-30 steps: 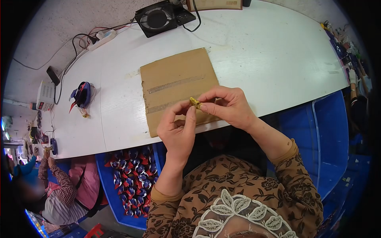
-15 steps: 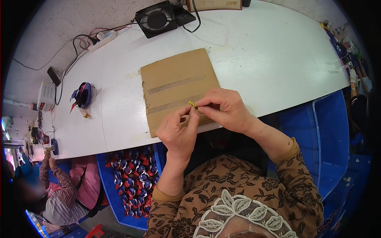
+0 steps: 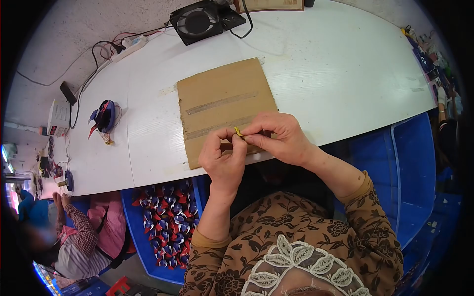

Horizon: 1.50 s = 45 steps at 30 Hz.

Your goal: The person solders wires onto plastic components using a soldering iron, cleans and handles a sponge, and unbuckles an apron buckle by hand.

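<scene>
Between my fingertips is a small yellow piece [image 3: 238,132], too small to name. My left hand [image 3: 222,153] pinches it from the left side, thumb and forefinger pressed together. From the right, my right hand [image 3: 281,138] pinches at the same piece, its fingertips touching or nearly touching those of the left. Both hands are above the lower edge of a brown cardboard sheet [image 3: 222,89], which lies on the white table and carries two strips of tape.
A black fan [image 3: 195,22] stands at the table's back. To the left lie a blue-and-red part with wires [image 3: 102,118] and a white power supply box [image 3: 59,118]. Blue bins [image 3: 414,172] flank me; the left one holds several blue-and-red parts [image 3: 168,224]. A co-worker [image 3: 81,237] sits at left.
The yellow piece now points more upright between my fingertips, and my left fingers have shifted slightly. The co-worker's hands at left have lowered. The whole view has moved a little.
</scene>
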Motion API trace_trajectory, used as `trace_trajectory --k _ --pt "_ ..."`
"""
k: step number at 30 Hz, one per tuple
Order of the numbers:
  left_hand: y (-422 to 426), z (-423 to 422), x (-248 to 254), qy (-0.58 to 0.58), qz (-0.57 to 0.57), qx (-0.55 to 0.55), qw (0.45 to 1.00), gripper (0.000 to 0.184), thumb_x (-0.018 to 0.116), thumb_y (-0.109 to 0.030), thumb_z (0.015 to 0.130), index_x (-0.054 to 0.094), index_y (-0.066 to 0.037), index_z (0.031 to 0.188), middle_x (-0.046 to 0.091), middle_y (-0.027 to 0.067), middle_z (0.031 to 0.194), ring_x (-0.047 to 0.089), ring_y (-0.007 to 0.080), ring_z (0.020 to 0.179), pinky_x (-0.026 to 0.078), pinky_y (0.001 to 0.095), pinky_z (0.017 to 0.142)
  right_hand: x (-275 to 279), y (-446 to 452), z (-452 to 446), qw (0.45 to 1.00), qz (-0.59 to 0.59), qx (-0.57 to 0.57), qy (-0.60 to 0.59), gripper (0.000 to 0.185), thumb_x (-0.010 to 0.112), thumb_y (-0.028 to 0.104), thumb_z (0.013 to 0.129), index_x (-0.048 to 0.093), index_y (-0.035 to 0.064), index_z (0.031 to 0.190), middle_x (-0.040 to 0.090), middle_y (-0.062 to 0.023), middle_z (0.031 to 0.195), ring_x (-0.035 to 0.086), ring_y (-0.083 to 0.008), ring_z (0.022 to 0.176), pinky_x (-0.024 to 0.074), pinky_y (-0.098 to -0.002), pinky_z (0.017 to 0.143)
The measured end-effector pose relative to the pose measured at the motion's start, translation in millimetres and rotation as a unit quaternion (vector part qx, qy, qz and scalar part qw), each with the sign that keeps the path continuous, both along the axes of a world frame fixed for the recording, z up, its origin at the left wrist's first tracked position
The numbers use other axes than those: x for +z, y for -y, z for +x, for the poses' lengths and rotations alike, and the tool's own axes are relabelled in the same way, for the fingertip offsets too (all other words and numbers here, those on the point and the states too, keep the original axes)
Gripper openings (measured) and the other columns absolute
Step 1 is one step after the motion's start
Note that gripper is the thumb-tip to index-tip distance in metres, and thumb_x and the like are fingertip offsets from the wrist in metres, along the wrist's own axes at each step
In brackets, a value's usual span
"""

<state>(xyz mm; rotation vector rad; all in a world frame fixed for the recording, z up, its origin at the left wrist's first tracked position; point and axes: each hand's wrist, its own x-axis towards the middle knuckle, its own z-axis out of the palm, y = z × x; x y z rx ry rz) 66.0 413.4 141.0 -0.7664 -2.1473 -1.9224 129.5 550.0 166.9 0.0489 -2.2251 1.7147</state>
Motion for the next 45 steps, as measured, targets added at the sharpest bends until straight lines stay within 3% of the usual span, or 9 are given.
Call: trace_trajectory --k 8,12,17,20,23,27,33,36,45 --pt "4.8 -1.5 -0.3 0.162 0.031 -0.117 0.979 0.003 0.048 -0.001 0.085 0.050 0.002 0.086 0.053 0.0042 0.079 0.053 0.0088 0.059 0.047 0.0204 0.050 -0.5 -4.1 -0.4 0.953 -0.262 0.039 0.146 0.011 0.061 0.007 0.084 0.065 -0.0006 0.091 0.063 -0.0023 0.081 0.052 -0.0035 0.062 0.0409 -0.0173 0.054" --pt "4.5 0.4 6.9 0.297 0.123 -0.177 0.930 0.008 0.043 -0.003 0.087 0.049 0.001 0.083 0.053 0.0061 0.075 0.053 0.0098 0.057 0.048 0.0221 0.048 -6.4 -7.6 -2.3 0.912 -0.367 0.053 0.172 0.015 0.063 0.011 0.084 0.064 0.0013 0.096 0.062 -0.0025 0.076 0.050 -0.0027 0.059 0.0380 -0.0146 0.049" --pt "17.6 -9.6 5.1 0.371 0.182 -0.243 0.878 0.018 0.039 -0.011 0.091 0.049 0.001 0.082 0.054 0.0086 0.073 0.056 0.0141 0.058 0.049 0.0237 0.048 -1.9 -12.1 0.9 0.936 -0.318 0.014 0.153 0.014 0.062 0.009 0.084 0.064 0.0010 0.096 0.061 -0.0018 0.078 0.051 -0.0035 0.062 0.0385 -0.0155 0.051" --pt "34.5 -21.9 -2.7 0.336 0.193 -0.507 0.770 0.024 0.038 -0.015 0.093 0.051 0.003 0.084 0.055 0.0098 0.073 0.057 0.0162 0.064 0.050 0.0250 0.048 -2.0 -15.6 0.4 0.979 -0.195 -0.021 0.057 0.013 0.063 0.004 0.081 0.066 0.0025 0.094 0.060 -0.0016 0.082 0.051 -0.0047 0.068 0.0408 -0.0169 0.056" --pt "26.7 -1.5 19.1 0.402 0.142 -0.251 0.869 0.030 0.038 -0.019 0.095 0.054 0.005 0.088 0.058 0.0111 0.075 0.058 0.0162 0.064 0.052 0.0255 0.050 2.6 -15.0 4.8 0.998 -0.048 -0.020 -0.038 0.015 0.066 -0.001 0.077 0.067 0.0049 0.090 0.059 -0.0020 0.088 0.052 -0.0058 0.074 0.0422 -0.0181 0.062" --pt "19.2 -4.9 25.0 0.399 0.136 -0.209 0.883 0.028 0.043 -0.021 0.093 0.056 0.004 0.094 0.062 0.0126 0.075 0.061 0.0158 0.064 0.051 0.0249 0.047 3.6 -7.9 8.9 0.999 0.011 0.040 -0.034 0.018 0.067 -0.005 0.072 0.069 0.0072 0.085 0.057 -0.0026 0.092 0.054 -0.0079 0.076 0.0431 -0.0195 0.065" --pt "21.8 -2.7 8.3 0.376 0.136 -0.163 0.902 0.014 0.054 -0.009 0.088 0.057 0.004 0.094 0.064 0.0120 0.079 0.064 0.0154 0.065 0.053 0.0240 0.047 -6.6 -13.1 8.8 0.997 -0.076 -0.029 -0.019 0.021 0.065 0.005 0.078 0.064 0.0043 0.099 0.057 -0.0034 0.101 0.053 -0.0060 0.078 0.0427 -0.0192 0.064" --pt "21.4 -1.4 10.8 0.351 0.125 -0.143 0.917 0.014 0.053 -0.009 0.088 0.056 0.004 0.093 0.064 0.0125 0.079 0.064 0.0156 0.065 0.053 0.0238 0.047 -4.9 -11.3 6.7 0.959 -0.268 0.020 0.094 0.024 0.065 0.013 0.081 0.061 0.0025 0.102 0.060 -0.0013 0.095 0.053 -0.0036 0.078 0.0411 -0.0179 0.058" --pt "16.6 1.5 10.6 0.339 0.144 -0.163 0.915 0.014 0.053 -0.008 0.088 0.055 0.005 0.093 0.063 0.0130 0.079 0.064 0.0166 0.066 0.054 0.0238 0.048 -5.2 -11.4 9.2 0.946 -0.280 0.040 0.157 0.015 0.063 0.010 0.083 0.063 0.0008 0.095 0.063 -0.0013 0.079 0.053 -0.0028 0.067 0.0415 -0.0171 0.057"
